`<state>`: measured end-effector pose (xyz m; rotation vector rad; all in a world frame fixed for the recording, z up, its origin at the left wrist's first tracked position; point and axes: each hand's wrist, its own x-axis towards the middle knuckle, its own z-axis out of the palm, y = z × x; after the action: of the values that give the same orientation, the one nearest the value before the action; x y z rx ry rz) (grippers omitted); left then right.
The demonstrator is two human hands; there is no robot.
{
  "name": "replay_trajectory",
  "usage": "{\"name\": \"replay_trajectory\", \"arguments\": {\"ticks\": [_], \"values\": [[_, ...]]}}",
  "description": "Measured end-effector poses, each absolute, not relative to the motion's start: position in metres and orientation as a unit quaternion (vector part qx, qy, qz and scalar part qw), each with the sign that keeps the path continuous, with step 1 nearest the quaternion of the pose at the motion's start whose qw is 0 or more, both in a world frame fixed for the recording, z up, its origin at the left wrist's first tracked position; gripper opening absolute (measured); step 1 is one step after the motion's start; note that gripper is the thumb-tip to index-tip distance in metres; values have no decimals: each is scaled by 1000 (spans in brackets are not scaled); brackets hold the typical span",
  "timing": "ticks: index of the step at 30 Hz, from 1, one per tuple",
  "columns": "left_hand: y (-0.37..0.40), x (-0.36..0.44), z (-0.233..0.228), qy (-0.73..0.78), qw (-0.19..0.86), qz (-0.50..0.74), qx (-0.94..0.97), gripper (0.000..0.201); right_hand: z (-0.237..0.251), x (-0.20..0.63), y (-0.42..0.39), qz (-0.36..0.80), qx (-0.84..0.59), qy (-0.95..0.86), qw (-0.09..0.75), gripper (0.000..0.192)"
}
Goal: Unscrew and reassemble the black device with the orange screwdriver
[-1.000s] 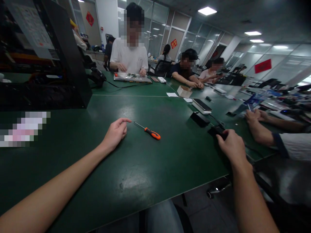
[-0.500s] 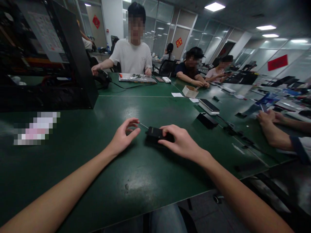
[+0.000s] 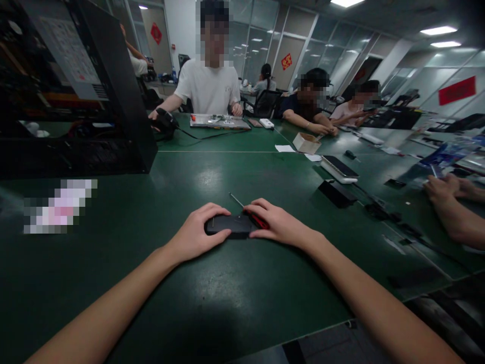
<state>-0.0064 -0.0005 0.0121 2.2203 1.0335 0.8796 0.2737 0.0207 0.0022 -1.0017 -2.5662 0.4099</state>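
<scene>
Both hands are at a small black box-shaped device [image 3: 233, 226] low over the green table. My left hand [image 3: 199, 230] grips its left end, thumb along the near side and fingers over the far side. My right hand [image 3: 278, 222] is closed around a screwdriver [image 3: 259, 220] with a red and black handle. Its thin metal shaft points up and left beyond the device. The thumb and fingers of that hand also touch the device's right end. My right fingers hide part of the handle.
An open black computer case [image 3: 132, 101] stands at the left. A pixelated paper [image 3: 60, 207] lies before it. To the right are a black box [image 3: 337, 193], a white device [image 3: 339, 169], cables and a small carton [image 3: 306, 143]. Co-workers sit opposite and at the right.
My left hand has moved from beside the metal shaft onto the device's left end and closed on it. The device has shifted and turned; the red handle now shows in my right hand.
</scene>
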Motion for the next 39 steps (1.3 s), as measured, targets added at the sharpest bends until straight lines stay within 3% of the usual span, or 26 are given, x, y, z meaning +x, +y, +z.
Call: {"name": "replay_trajectory", "arguments": {"ticks": [2,4,8,10,16,23,39], "values": [[-2,-6,13,375,264,307,834,33,6,276,20,141,-373,-903,161,39],[-4,-6,14,364,258,292,846,38,12,278,19,116,-395,-890,197,28],[-6,-4,14,363,254,285,850,44,45,282,15,41,-444,-823,352,19],[-8,-2,14,373,270,291,839,43,73,280,13,-2,-436,-816,381,18],[-9,5,13,406,304,289,812,41,141,249,14,-47,-296,-917,265,20],[-7,5,16,396,302,292,816,40,139,229,29,-30,-283,-936,206,19],[-8,2,17,387,296,275,829,41,137,237,37,-23,-253,-934,253,19]]}}
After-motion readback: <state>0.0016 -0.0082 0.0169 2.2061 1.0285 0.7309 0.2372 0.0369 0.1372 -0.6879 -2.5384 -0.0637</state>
